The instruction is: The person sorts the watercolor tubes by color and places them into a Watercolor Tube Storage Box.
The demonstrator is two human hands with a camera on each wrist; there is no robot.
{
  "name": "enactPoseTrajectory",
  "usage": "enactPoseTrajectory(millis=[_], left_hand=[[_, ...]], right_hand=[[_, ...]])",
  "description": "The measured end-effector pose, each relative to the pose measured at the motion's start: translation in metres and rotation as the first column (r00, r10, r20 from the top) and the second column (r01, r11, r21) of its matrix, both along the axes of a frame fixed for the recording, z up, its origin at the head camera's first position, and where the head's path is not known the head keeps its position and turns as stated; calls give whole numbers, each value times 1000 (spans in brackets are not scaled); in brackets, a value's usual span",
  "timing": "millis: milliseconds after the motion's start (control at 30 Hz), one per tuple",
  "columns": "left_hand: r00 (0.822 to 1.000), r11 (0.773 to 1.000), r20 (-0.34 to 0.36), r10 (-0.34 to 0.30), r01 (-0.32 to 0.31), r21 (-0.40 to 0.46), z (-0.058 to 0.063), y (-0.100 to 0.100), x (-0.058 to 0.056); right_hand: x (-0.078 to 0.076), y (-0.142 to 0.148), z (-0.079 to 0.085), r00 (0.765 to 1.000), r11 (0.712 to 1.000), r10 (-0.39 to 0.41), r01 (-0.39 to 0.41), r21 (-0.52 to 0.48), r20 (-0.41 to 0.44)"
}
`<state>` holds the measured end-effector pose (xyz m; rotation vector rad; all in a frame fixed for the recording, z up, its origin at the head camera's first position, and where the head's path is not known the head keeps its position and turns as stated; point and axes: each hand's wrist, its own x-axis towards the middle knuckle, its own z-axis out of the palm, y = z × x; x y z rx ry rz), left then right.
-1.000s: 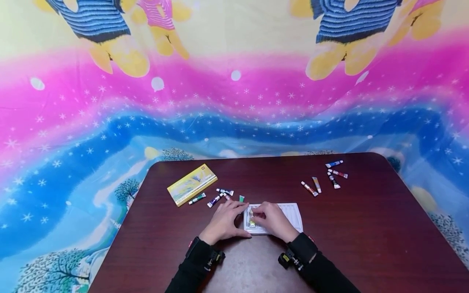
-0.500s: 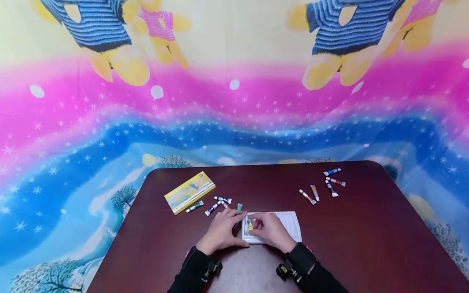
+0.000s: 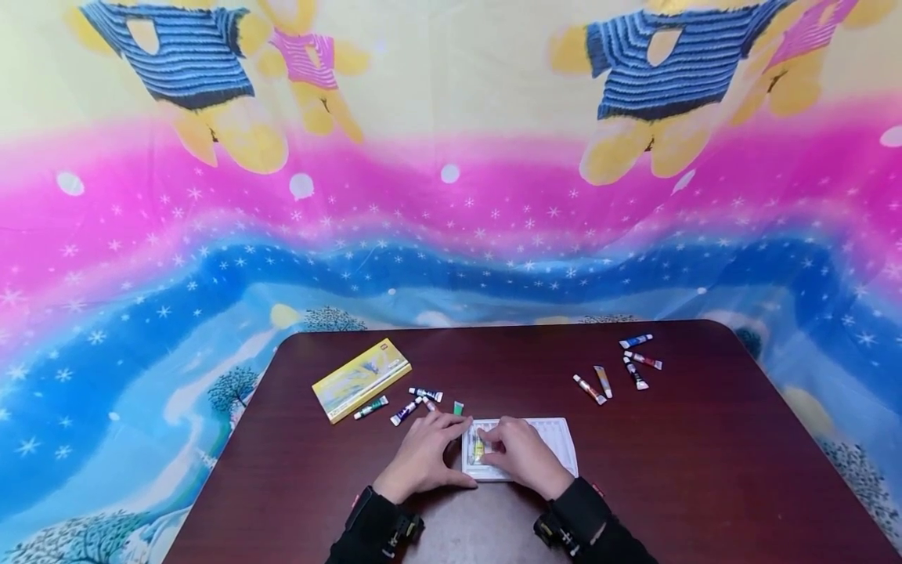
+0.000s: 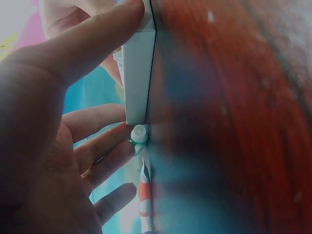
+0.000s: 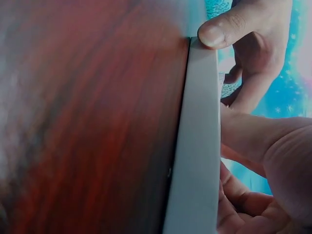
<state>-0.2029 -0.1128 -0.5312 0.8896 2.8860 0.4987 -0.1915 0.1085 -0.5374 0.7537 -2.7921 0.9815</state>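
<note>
A white plastic tray (image 3: 557,446) with slots lies flat on the table. My left hand (image 3: 417,458) holds its left end, with the thumb at the near corner and fingertips at the far corner. In the left wrist view the thumb (image 4: 105,36) lies on the tray's edge. My right hand (image 3: 524,454) is over the tray, thumb and forefinger pinching a yellow paint tube (image 3: 478,450) in a slot near the left end. Part of that tube is hidden by the fingers. Just beyond the left fingers lies a green paint tube (image 3: 459,409), partly covered.
A yellow paint box (image 3: 362,380) lies at the back left. Near it are a dark green tube (image 3: 371,407), a purple tube (image 3: 405,412) and a dark blue tube (image 3: 426,394). Several more tubes, among them a blue tube (image 3: 636,341), lie at the back right.
The head view has tilted up, so table and hands sit lower in it. Both hands stay at the tray; the right fingers shift slightly at the yellow paint tube.
</note>
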Motion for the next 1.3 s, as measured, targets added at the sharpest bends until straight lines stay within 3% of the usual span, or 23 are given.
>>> enactPoseTrajectory(millis=[667, 1100, 1300], left_hand=[[1000, 1000, -9, 10, -10, 16, 7, -1, -4], [1000, 1000, 14, 19, -19, 11, 4, 0, -1], [1000, 1000, 8, 11, -11, 1, 2, 1, -1]], right_hand=[[-9, -2, 6, 1000, 999, -17, 16, 40, 22], [-11, 13, 12, 998, 999, 41, -42, 18, 48], [-14, 33, 17, 993, 1000, -23, 23, 5, 113]])
